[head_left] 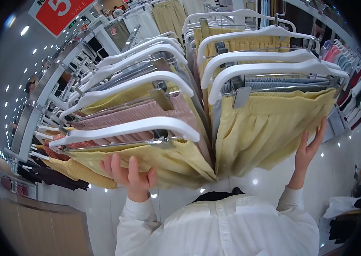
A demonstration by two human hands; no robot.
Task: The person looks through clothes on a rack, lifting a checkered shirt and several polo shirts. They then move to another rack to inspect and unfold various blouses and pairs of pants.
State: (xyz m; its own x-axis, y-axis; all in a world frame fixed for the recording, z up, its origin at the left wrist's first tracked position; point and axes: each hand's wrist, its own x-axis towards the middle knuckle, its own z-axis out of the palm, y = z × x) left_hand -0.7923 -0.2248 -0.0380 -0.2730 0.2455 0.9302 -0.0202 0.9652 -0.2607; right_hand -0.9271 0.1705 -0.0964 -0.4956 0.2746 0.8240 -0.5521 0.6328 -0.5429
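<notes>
Yellow shorts [142, 158] hang from a white clip hanger at the front left. My left hand [130, 176] rests against their front with its fingers apart, holding nothing. On the right, another yellow pair [270, 115] hangs from a white hanger [274, 70]. My right hand [309, 147] touches its lower right side, fingers spread. Pink shorts [137, 114] hang behind the left yellow pair, and grey-blue ones [274, 82] show behind the right pair. The two rows lean apart with a narrow gap between them.
More hangers with trousers line the racks ahead. A red sale sign [63, 13] hangs at the upper left. Orange and yellow garments [80, 170] hang at the left, coloured clothes [338, 55] at the far right. A wooden counter [39, 226] stands lower left.
</notes>
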